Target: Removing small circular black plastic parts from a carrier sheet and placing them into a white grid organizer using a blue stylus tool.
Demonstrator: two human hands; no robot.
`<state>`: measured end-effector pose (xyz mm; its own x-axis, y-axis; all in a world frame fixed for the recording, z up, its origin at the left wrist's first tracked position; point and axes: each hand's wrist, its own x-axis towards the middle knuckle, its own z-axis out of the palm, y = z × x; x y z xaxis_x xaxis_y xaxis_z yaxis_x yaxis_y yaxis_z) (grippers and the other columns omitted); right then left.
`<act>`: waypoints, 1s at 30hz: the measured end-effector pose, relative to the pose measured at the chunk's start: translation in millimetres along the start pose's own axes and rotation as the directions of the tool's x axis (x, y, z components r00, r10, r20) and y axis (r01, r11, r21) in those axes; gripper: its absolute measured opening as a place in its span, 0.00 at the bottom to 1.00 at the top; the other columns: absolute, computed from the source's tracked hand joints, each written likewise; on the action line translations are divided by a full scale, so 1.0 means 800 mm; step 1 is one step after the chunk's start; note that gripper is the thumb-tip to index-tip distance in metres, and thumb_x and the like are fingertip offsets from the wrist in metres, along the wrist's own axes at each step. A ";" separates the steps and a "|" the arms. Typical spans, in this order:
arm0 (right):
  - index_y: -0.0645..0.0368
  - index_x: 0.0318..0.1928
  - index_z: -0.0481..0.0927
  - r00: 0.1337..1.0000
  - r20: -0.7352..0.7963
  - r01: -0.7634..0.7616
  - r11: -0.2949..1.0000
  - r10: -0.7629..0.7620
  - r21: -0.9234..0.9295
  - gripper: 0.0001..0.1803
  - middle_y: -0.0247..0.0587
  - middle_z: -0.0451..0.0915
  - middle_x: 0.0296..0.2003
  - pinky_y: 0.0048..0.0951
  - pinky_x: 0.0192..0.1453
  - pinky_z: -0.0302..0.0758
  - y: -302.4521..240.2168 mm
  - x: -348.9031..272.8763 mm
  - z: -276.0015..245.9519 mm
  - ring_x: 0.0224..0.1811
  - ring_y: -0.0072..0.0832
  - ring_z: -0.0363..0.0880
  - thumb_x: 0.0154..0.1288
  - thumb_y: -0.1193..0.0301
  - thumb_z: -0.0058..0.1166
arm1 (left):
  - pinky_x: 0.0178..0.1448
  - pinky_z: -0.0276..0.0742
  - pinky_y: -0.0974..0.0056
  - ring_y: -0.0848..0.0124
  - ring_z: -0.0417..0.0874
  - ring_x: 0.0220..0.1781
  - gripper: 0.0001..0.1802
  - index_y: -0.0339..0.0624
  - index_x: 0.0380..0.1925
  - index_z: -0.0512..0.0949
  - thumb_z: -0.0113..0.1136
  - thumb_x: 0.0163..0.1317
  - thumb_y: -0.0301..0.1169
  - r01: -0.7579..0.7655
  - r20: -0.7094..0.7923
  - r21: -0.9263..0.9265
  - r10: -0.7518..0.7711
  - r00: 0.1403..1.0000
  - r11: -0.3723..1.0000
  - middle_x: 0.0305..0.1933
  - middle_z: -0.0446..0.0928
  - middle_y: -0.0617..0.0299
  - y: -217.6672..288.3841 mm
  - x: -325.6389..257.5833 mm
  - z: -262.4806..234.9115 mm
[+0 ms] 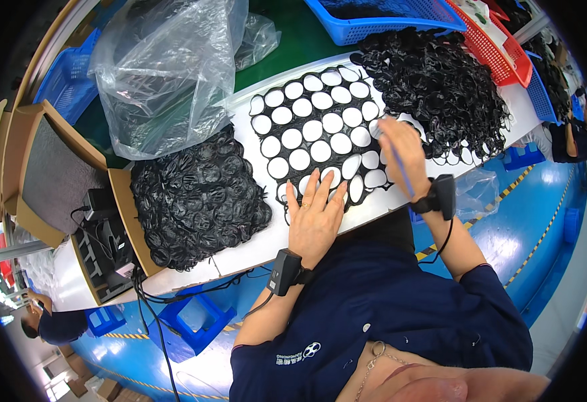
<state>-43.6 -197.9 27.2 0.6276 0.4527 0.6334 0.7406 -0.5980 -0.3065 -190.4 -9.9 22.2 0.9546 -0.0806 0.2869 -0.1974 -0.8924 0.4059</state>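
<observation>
The white discs (pixel 312 130) lie in rows on the table (pixel 203 270), over black pieces (pixel 323 114), between two black heaps. The left hand (pixel 315 220) rests at the near edge of the rows, fingers spread open. The right hand (pixel 406 155) is at the right edge, fingers bent; a slim blue stick (pixel 399 167) lies along it. Whether these fingers grip a disc cannot be told.

Bright light glares off the blue floor (pixel 508 249); fisheye edges curve into black.
</observation>
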 end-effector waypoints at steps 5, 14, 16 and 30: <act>0.65 0.48 0.82 0.947 0.164 -0.317 0.881 0.275 0.351 0.11 0.51 0.83 0.47 0.36 0.57 0.75 -0.017 -0.017 -0.033 0.52 0.44 0.81 0.69 0.75 0.54 | 0.69 0.53 0.31 0.55 0.69 0.70 0.20 0.50 0.55 0.79 0.62 0.61 0.30 0.000 -0.018 -0.009 0.000 1.000 1.000 0.64 0.72 0.57 -0.004 -0.003 0.000; 0.59 0.49 0.84 0.846 0.464 -0.482 0.746 0.262 0.459 0.11 0.46 0.83 0.49 0.42 0.69 0.64 -0.079 -0.063 -0.047 0.59 0.41 0.76 0.69 0.72 0.54 | 0.70 0.54 0.32 0.56 0.71 0.68 0.18 0.52 0.49 0.82 0.66 0.56 0.29 -0.122 -0.054 -0.056 0.119 0.991 0.991 0.61 0.75 0.58 0.001 -0.023 -0.003; 0.58 0.48 0.84 0.852 0.460 -0.466 0.760 0.248 0.454 0.11 0.44 0.84 0.48 0.43 0.70 0.64 -0.077 -0.067 -0.043 0.59 0.39 0.76 0.69 0.71 0.54 | 0.70 0.55 0.31 0.57 0.71 0.68 0.18 0.51 0.49 0.82 0.66 0.56 0.29 -0.128 -0.047 -0.050 0.126 0.991 0.990 0.61 0.75 0.58 0.002 -0.021 -0.002; 0.57 0.47 0.84 0.872 0.447 -0.390 0.836 0.200 0.386 0.11 0.39 0.84 0.46 0.45 0.70 0.61 -0.083 -0.072 -0.035 0.58 0.36 0.76 0.69 0.69 0.54 | 0.71 0.54 0.33 0.57 0.72 0.68 0.17 0.50 0.48 0.82 0.66 0.56 0.29 -0.125 -0.050 -0.051 0.123 0.991 0.991 0.60 0.76 0.59 0.001 -0.022 -0.001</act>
<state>-135.5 -203.2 31.1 0.8028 0.5706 0.1728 0.4665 -0.4208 -0.7780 -207.9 -8.9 18.5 0.9107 -0.1670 0.3779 -0.3264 -0.8516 0.4103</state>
